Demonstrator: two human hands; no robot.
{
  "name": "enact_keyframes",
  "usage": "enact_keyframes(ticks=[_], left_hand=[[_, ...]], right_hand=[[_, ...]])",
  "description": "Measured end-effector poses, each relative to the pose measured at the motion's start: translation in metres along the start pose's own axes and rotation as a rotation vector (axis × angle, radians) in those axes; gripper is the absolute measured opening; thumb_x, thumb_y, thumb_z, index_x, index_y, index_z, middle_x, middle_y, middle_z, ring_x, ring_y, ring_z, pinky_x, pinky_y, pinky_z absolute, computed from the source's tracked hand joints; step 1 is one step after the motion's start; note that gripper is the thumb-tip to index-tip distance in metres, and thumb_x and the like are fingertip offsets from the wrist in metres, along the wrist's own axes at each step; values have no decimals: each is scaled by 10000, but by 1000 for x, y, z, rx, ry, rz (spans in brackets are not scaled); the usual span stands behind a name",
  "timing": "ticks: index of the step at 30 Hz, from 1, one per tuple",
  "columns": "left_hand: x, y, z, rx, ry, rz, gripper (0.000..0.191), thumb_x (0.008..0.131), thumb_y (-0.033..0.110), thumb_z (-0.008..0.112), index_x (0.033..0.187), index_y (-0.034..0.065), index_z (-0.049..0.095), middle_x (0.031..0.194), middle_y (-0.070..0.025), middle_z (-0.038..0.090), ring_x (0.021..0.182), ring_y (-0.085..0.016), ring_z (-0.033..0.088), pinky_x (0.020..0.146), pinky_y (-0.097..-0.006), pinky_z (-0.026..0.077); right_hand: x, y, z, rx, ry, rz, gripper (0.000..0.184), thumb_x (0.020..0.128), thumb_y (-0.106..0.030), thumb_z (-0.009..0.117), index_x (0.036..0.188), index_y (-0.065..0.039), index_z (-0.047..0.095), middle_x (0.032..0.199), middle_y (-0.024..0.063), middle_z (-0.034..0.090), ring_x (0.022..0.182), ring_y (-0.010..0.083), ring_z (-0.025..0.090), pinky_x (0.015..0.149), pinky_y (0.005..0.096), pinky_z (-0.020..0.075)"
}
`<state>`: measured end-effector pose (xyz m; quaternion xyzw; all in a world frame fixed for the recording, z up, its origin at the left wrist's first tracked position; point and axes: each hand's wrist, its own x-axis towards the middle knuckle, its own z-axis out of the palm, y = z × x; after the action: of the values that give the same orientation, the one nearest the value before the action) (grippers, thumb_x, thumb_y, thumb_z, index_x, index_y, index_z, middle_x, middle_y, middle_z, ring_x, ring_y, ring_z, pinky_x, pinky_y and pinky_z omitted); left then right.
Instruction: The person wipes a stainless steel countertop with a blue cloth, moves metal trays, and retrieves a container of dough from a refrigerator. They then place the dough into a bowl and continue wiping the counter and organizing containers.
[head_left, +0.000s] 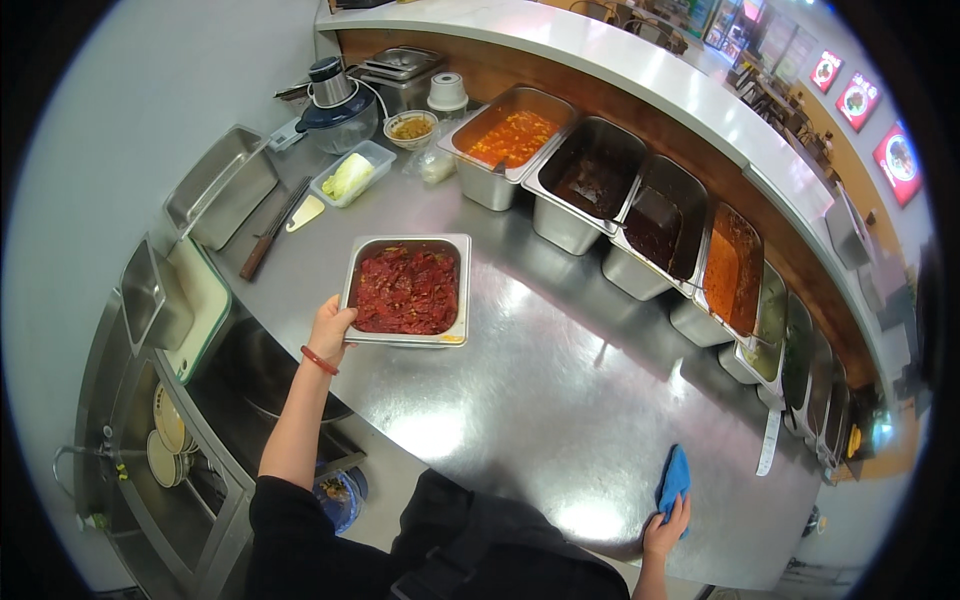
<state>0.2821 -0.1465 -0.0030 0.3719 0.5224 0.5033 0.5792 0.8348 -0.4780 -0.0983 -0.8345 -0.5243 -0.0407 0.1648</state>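
At the left front of the stainless steel counter (525, 390), my left hand (332, 328) grips the lower left corner of a steel pan (463, 300). Dark red sliced, seasoned meat (406, 289) fills the pan. A red bracelet (319, 361) circles the left wrist. My right hand (666, 523) lies on a folded blue cloth (676, 480) near the counter's front edge at the right, with the fingers pressed onto it. Beyond the pan lie a cream plastic scraper (305, 214), a wooden-handled knife (259, 255) and a plastic tub (382, 161) holding cabbage (349, 177).
Deep steel pans of sauce (487, 184) line the counter's back, under a raised white ledge (600, 37). A food chopper (334, 112) and a bowl (411, 129) stand at the back left. At the left are empty steel pans (225, 187), a cutting board (202, 300) and a sink with dishes (161, 457).
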Motion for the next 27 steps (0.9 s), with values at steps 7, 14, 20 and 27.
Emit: enact_keyframes(ticks=[7,14,20,27], left_hand=[[-17,7,45,166,28,95,92,737,25,458,819,22,500,633,-28,530,443,-82,487,350,-196,382],[-20,23,72,441,73,150,80,700,19,455,763,-12,494,620,-39,511,458,-99,493,373,-229,403],[-18,9,79,605,61,319,43,696,19,464,668,12,431,593,2,450,558,-57,404,507,-210,359],[-13,3,78,369,-6,207,50,714,9,451,749,0,486,631,2,479,552,-61,438,499,-203,379]], right_hand=[[0,-1,0,-6,21,-9,480,663,-66,436,1139,-10,421,1216,207,366,1087,373,368,915,415,283],[0,-4,-3,1,-1,7,481,657,-59,442,1134,-4,424,1213,208,369,1082,373,370,915,414,283],[2,0,2,6,13,1,490,649,-63,449,1136,-14,428,1215,201,370,1092,363,363,918,414,279],[1,-1,1,-14,9,35,493,651,-52,454,1143,-29,430,1216,193,374,1091,356,369,916,403,284]])
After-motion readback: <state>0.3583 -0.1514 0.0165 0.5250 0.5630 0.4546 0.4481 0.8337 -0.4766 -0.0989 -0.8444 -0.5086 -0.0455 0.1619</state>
